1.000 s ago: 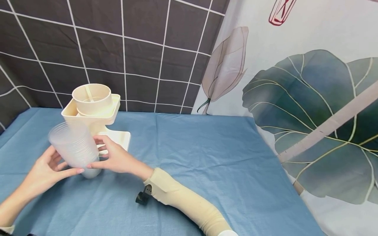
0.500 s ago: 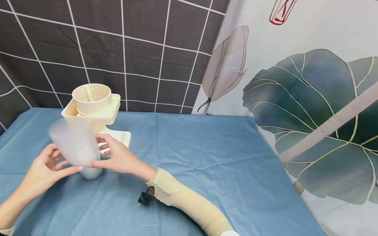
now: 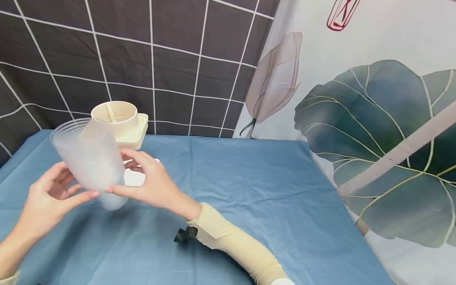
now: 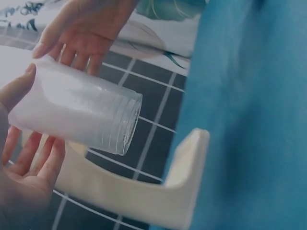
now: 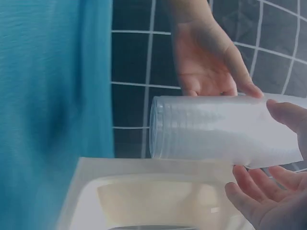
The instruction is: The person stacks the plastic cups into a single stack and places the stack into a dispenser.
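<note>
A nested stack of clear plastic cups (image 3: 92, 158) is held between both hands above the blue cloth, tilted with its wide rim toward the upper left. My left hand (image 3: 48, 200) grips its left side, thumb across the near face. On the other side my right hand (image 3: 151, 180) holds it with curled fingers behind and the thumb in front. Right behind the stack stands a cream plastic holder (image 3: 122, 126), with a round open cup on a square tray. The wrist views show the stack (image 4: 81, 105) lying between the two palms, beside the holder's curved stem (image 4: 120, 191).
The holder's flat white base (image 3: 134, 178) is partly hidden by the right hand. Blue cloth (image 3: 249, 190) covers the table up to a dark grid-patterned backdrop (image 3: 174, 71). A leaf-printed curtain (image 3: 356, 118) hangs at the right. A small black camera (image 3: 185, 234) sits under the right wrist.
Both hands have raised the cup stack slightly, bringing it nearer the camera, and its rim now overlaps the holder's top more. The right forearm has shifted a little to the right.
</note>
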`<state>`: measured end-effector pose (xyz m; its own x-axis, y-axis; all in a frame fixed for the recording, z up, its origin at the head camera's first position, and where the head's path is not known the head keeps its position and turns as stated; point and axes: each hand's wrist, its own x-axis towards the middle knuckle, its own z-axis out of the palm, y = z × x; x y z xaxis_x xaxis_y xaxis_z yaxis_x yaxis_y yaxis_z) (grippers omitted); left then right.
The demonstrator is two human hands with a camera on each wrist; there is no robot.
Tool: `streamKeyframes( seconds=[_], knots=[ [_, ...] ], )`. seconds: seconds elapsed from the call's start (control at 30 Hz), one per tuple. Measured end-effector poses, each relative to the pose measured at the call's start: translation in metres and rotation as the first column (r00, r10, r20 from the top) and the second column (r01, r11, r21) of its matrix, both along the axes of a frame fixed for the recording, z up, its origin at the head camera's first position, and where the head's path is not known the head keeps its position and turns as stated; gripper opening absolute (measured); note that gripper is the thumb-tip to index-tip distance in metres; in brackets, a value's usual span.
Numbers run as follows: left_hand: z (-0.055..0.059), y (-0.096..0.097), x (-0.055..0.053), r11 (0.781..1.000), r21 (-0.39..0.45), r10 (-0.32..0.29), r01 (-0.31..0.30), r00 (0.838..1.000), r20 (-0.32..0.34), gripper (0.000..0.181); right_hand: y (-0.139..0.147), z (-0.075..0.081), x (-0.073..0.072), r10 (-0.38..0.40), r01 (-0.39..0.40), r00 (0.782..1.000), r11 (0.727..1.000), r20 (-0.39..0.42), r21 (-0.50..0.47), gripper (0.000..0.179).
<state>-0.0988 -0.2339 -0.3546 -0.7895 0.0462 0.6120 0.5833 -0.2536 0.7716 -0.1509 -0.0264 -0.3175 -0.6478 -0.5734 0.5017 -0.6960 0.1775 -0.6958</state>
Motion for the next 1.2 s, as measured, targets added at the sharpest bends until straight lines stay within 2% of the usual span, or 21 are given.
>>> streamKeyframes(
  seconds=[0.13,0.33,0.4,0.57,0.7,0.87,0.97,1.2],
  knots=[
    [0.016,0.007,-0.001,0.999,0.038,-0.002,0.003,1.000,-0.021,0.073,0.004,0.014,0.002,-0.013,0.013,1.000,0.999,-0.003,-0.051,0.071],
    [0.042,0.014,-0.005,0.997,0.073,0.017,-0.014,0.999,-0.035,0.069,0.007,0.035,0.001,0.008,0.003,0.996,0.992,0.088,-0.122,0.073],
    [0.050,0.016,-0.006,0.996,0.073,0.057,-0.055,0.998,-0.027,0.068,0.007,0.042,0.000,0.021,-0.004,0.994,0.989,0.110,-0.150,0.073],
    [0.066,0.021,-0.010,0.983,0.135,0.130,-0.128,0.991,-0.008,0.065,0.005,0.057,-0.006,0.043,-0.017,0.992,0.980,0.123,-0.200,0.070],
    [0.078,0.024,-0.016,0.973,0.168,0.161,-0.157,0.987,-0.012,0.062,0.005,0.068,-0.010,0.040,-0.016,0.994,0.975,0.104,-0.221,0.070],
    [0.094,0.027,-0.025,0.971,0.166,0.179,-0.172,0.984,-0.027,0.059,0.006,0.081,-0.016,0.023,0.006,0.993,0.969,0.115,-0.248,0.070],
    [0.105,0.028,-0.030,0.970,0.133,0.209,-0.204,0.978,-0.024,0.058,0.005,0.090,-0.019,0.015,0.021,0.991,0.964,0.131,-0.266,0.070],
    [0.127,0.030,-0.043,0.968,0.136,0.221,-0.212,0.974,-0.055,0.056,0.004,0.116,-0.021,-0.010,0.053,0.989,0.955,0.146,-0.291,0.068]
  ],
)
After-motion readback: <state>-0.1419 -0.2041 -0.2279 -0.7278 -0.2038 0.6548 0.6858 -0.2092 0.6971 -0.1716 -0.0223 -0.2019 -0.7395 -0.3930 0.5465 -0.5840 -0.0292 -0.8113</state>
